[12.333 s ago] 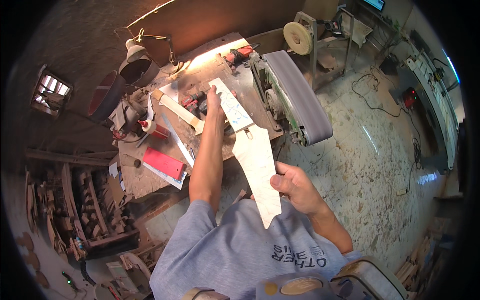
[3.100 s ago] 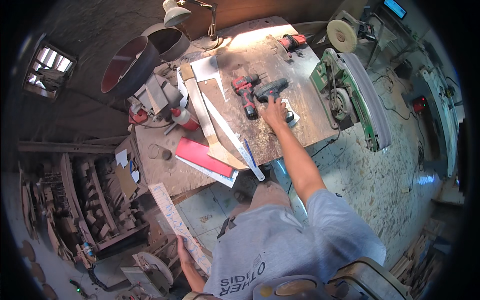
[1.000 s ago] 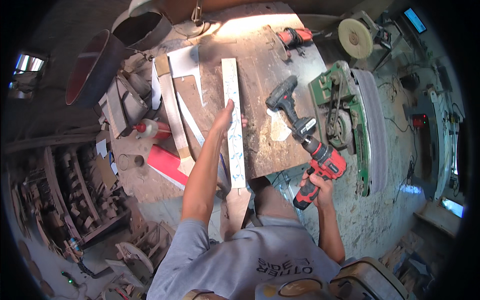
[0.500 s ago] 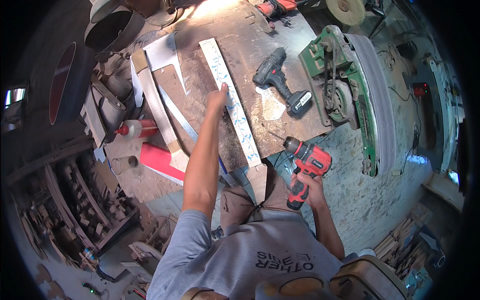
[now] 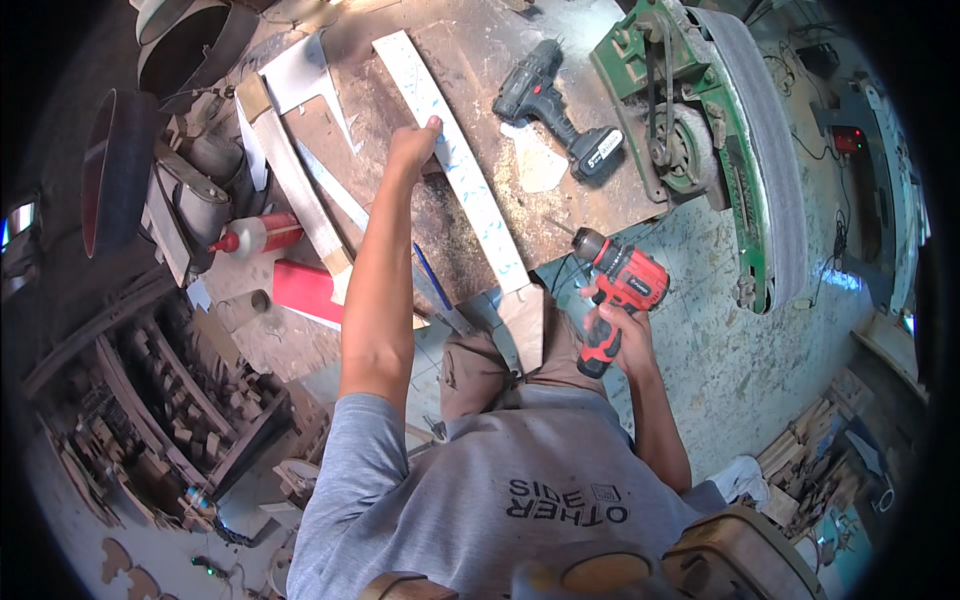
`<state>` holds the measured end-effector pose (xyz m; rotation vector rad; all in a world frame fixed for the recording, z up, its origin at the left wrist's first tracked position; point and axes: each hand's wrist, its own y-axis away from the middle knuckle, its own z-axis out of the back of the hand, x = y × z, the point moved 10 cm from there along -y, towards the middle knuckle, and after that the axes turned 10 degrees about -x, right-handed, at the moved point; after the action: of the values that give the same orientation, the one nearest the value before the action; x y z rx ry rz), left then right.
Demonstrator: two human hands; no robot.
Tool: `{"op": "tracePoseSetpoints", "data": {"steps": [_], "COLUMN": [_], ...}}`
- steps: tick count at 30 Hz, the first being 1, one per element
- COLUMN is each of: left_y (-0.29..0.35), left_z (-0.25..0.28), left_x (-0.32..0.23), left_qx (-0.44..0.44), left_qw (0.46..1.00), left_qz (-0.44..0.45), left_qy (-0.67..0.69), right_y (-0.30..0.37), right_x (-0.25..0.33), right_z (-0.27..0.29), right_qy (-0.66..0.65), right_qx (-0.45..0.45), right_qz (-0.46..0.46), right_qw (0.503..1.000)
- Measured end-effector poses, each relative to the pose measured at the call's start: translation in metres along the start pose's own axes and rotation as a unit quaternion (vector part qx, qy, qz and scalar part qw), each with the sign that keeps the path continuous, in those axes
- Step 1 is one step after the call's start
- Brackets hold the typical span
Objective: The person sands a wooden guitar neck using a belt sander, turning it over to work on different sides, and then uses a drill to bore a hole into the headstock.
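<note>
A long, flat neck-shaped wooden piece has a pale face with blue markings and a broader bare-wood end over my lap. My left hand is closed around its edge about midway along, thumb on the pale face. In my right hand is a red and black cordless drill, gripped by its handle. The drill's thin bit points up and left toward the bench, apart from the wooden piece. Beyond it, a dark grey cordless drill lies on the wooden bench near a pale scrap.
A green belt sander stands at the right. Left on the bench are another long wooden piece, a red-and-clear squeeze bottle and a red sheet. Sawdust lies around the pale scrap. A rack of wood offcuts stands lower left.
The view has shifted, so the bench sits higher in the picture. Both hands keep their holds; the wooden piece's bare end shows further over my lap.
</note>
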<state>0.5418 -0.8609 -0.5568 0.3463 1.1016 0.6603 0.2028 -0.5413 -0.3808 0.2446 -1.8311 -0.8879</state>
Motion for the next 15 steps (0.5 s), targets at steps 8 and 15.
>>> {"op": "tracePoseSetpoints", "data": {"steps": [8,15], "left_y": [0.095,0.123], "left_z": [-0.008,0.031], "left_x": [-0.093,-0.089], "left_qx": [0.062,-0.087], "left_qw": [0.993,0.957], "left_qz": [0.024,-0.234], "left_qy": [0.093,-0.147], "right_y": [-0.005,-0.008], "right_x": [-0.027,-0.013], "right_z": [0.019,0.025], "right_qy": [-0.124,-0.051], "right_qx": [0.034,0.065], "right_qz": [-0.071,-0.043], "right_qw": [0.989,0.996]}}
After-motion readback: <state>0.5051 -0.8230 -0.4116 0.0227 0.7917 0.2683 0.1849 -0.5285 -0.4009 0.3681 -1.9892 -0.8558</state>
